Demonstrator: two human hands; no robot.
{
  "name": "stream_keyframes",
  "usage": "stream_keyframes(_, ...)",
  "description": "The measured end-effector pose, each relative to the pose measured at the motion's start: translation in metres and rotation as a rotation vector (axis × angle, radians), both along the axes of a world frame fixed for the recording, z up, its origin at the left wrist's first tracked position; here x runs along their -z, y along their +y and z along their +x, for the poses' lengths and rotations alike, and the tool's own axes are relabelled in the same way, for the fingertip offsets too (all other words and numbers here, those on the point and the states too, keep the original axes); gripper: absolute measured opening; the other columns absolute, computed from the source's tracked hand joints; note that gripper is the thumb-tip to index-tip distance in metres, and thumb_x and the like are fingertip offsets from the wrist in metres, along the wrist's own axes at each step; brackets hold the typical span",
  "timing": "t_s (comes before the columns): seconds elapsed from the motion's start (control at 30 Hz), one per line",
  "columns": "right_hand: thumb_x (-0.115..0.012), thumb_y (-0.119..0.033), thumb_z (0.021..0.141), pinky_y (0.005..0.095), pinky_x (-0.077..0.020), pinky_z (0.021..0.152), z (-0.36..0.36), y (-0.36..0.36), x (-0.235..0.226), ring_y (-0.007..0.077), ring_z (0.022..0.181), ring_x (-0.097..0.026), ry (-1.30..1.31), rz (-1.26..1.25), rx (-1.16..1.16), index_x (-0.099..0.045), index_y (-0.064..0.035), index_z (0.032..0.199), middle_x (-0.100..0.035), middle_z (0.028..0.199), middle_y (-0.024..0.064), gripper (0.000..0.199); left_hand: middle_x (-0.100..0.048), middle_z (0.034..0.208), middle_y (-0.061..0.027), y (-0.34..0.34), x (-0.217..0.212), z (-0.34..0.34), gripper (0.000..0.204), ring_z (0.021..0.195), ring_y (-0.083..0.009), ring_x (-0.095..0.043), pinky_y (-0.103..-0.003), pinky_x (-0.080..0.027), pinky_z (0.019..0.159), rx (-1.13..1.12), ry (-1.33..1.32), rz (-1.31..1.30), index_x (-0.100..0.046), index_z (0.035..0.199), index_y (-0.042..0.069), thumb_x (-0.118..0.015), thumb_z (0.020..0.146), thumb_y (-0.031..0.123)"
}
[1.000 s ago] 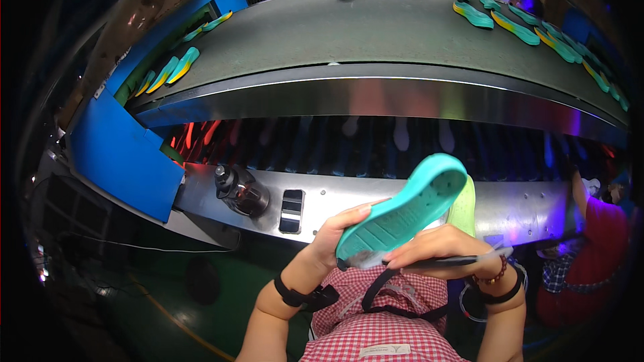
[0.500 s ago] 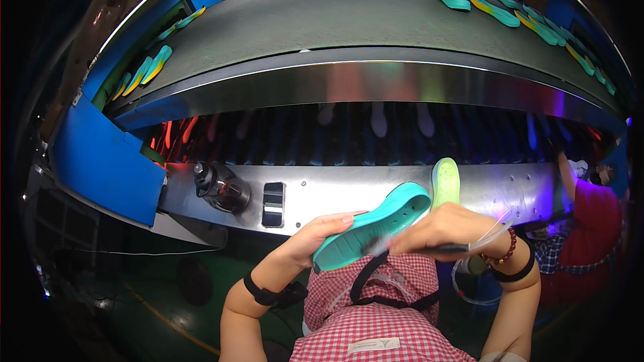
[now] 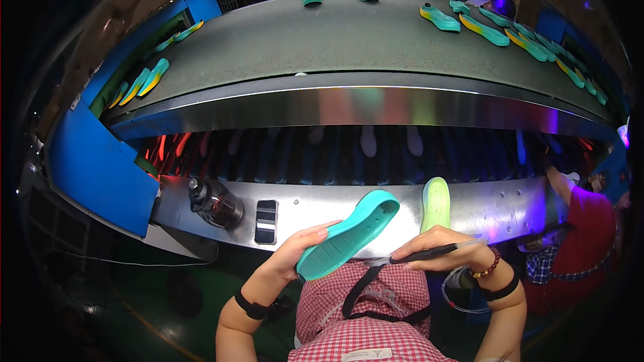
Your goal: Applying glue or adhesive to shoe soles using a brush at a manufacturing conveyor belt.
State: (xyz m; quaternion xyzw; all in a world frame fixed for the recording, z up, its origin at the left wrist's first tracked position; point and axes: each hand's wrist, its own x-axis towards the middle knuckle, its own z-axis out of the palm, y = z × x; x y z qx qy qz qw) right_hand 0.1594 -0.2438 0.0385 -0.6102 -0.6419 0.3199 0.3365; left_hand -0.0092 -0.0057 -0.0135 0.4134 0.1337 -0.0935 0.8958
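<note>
My left hand point(image 3: 294, 249) grips a teal shoe sole point(image 3: 345, 238) by its near left edge, the hollow inner side facing up and the sole slanting away to the right. In my right hand point(image 3: 443, 241) is a black-handled brush point(image 3: 433, 253) with a thin clear tube running off its back end. Its pale tip lies just right of the sole's near end, apart from it, above my checked apron. A lime-green sole point(image 3: 436, 202) lies on the metal ledge point(image 3: 493, 208) beyond my right hand.
A dark spray bottle point(image 3: 215, 204) and a phone-like black slab point(image 3: 266, 221) rest on the ledge. Behind, a conveyor belt point(image 3: 302, 40) carries several teal and yellow soles. Under it, more soles hang in a dark slot. A person in red point(image 3: 590, 228) works at the right.
My right hand and the brush have drawn back from inside the teal sole. The sole has shifted slightly left, and the whole view has tilted up a little.
</note>
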Motion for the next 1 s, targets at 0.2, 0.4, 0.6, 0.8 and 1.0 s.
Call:
stream_keyframes(0.2, -0.062, -0.007, 0.080, 0.0209, -0.0472, 0.065, -0.037, 0.030, 0.030, 0.0106, 0.074, -0.060, 0.484, 0.065, 0.399, -0.063, -0.0014, 0.103, -0.066, 0.088, 0.0097, 0.024, -0.045, 0.126, -0.0187, -0.028, 0.008, 0.020, 0.054, 0.108, -0.0279, -0.053, -0.040, -0.046, 0.089, -0.115, -0.174, -0.298, -0.028, 0.134, 0.000, -0.039, 0.089, 0.027)
stream_keyframes(0.4, -0.061, -0.003, 0.079, 0.0228, -0.0483, 0.072, -0.051, 0.038, 0.047, 0.0123, 0.080, -0.061, 0.441, 0.127, 0.556, -0.064, 0.0014, 0.097, -0.066, 0.092, 0.0117, 0.019, -0.047, 0.123, -0.0199, -0.025, 0.035, 0.019, 0.051, 0.105, -0.0313, -0.053, -0.046, -0.047, 0.086, -0.144, -0.182, -0.427, -0.029, 0.133, 0.002, -0.037, 0.089, 0.027)
stream_keyframes(0.6, -0.063, -0.004, 0.074, 0.0285, -0.0457, 0.066, -0.056, 0.043, 0.067, 0.0198, 0.070, -0.063, 0.104, 0.452, 0.644, -0.066, -0.0020, 0.091, -0.067, 0.081, 0.0100, 0.018, -0.048, 0.121, -0.0199, -0.027, 0.039, 0.025, 0.050, 0.104, -0.0317, -0.054, -0.047, -0.048, 0.084, -0.202, -0.236, -0.452, -0.031, 0.132, 0.002, -0.036, 0.089, 0.027)
stream_keyframes(0.8, -0.065, -0.005, 0.071, 0.0311, -0.0434, 0.069, -0.035, 0.047, 0.076, 0.0216, 0.076, -0.063, -0.191, 0.532, 0.848, -0.065, -0.0045, 0.088, -0.066, 0.087, 0.0097, 0.017, -0.047, 0.123, -0.0184, -0.036, 0.044, 0.019, 0.050, 0.106, -0.0315, -0.053, -0.049, -0.046, 0.086, -0.274, -0.145, -0.412, -0.031, 0.133, 0.002, -0.037, 0.090, 0.028)
stream_keyframes(1.0, -0.067, -0.010, 0.071, 0.0350, -0.0445, 0.073, -0.029, 0.056, 0.080, 0.0289, 0.082, -0.061, -0.349, 0.538, 0.871, -0.063, -0.0005, 0.093, -0.064, 0.094, 0.0160, 0.024, -0.047, 0.123, -0.0168, -0.049, 0.037, 0.016, 0.048, 0.107, -0.0284, -0.053, -0.044, -0.045, 0.089, -0.304, -0.099, -0.312, -0.031, 0.132, 0.001, -0.035, 0.092, 0.026)
